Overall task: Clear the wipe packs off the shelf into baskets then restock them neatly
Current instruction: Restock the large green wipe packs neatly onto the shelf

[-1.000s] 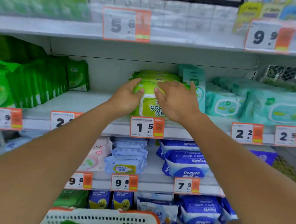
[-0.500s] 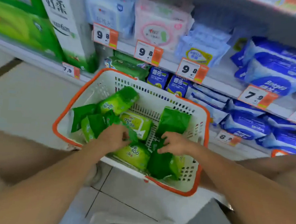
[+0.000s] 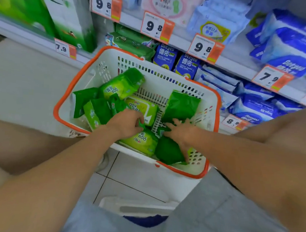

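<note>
my left hand (image 3: 128, 123) pinches a green wipe pack (image 3: 143, 140) in the basket (image 3: 169, 80); my right hand (image 3: 181, 131) lies spread, holding nothing. best let go low, laying packs flat.

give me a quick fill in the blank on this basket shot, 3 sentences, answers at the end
1. The green wipe packs lie inside a white basket with an ____ rim.
2. The basket stands on the ____, in front of the shelves.
3. The price tag left of the basket reads ____.

Answers: orange; floor; 7.9
</note>
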